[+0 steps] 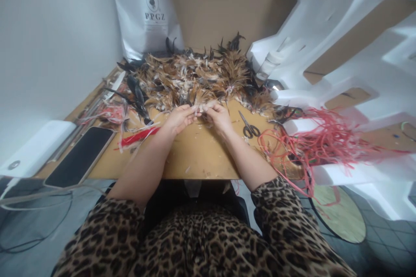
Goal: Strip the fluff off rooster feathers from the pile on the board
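Both hands meet at the front of a large pile of brown and cream feathers [182, 71]. My left hand [182, 117] pinches the pale base of a brown feather bunch [200, 96] between thumb and fingers. From the other side, my right hand [218, 117] grips the same base, its fingertips close to those of the left. The bunch fans out away from me, and where it ends against the pile is hard to make out. To the right of my right hand lies a pair of black-handled scissors [249, 126], blades pointing away.
Pink-red strips [334, 138] tangle at the right over white foam pieces [344, 172]. At the left lie a phone [79, 156], a white power bank [39, 147] with a cable, a red strip bundle [138, 137] and black feathers [136, 93]. A white bag [149, 13] stands behind.
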`<state>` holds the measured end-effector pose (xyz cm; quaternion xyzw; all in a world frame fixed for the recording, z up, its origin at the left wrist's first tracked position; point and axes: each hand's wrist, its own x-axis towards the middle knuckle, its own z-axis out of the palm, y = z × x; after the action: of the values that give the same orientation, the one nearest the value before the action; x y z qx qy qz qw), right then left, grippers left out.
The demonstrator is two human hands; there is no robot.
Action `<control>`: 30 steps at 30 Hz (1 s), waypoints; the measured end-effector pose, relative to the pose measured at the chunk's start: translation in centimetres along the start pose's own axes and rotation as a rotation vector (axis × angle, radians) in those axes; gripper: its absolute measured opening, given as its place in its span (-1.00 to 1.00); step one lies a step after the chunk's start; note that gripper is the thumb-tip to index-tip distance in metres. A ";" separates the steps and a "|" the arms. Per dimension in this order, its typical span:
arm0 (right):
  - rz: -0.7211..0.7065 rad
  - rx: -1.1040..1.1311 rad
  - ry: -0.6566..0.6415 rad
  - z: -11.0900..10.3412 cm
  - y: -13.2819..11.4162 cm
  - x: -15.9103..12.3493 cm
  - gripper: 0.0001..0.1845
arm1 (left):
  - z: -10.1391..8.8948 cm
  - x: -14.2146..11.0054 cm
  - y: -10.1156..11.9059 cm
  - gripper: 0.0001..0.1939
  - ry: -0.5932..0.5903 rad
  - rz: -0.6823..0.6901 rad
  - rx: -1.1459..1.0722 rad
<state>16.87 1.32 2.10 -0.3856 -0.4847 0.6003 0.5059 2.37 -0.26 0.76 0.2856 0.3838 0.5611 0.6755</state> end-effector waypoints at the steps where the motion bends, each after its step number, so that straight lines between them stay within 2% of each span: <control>1: 0.005 -0.010 0.001 0.0 0.0 0.0 -0.61 | 0.0 0.0 0.0 -0.91 0.002 -0.004 0.012; 10: -0.013 -0.067 0.015 0.0 0.2 -0.1 -0.65 | 0.3 -0.4 -0.1 -0.94 -0.036 -0.043 0.088; 20: -0.087 -0.056 -0.027 0.0 0.3 -0.1 -0.74 | 0.3 -0.4 -0.3 -0.90 -0.062 -0.057 0.136; 30: 0.041 0.024 -0.030 0.0 0.6 0.0 -0.66 | 0.4 -0.5 -0.3 -0.78 -0.061 -0.001 0.341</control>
<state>16.74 1.27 1.46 -0.3802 -0.4771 0.6220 0.4908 2.81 -0.82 0.83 0.4128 0.4528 0.4784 0.6291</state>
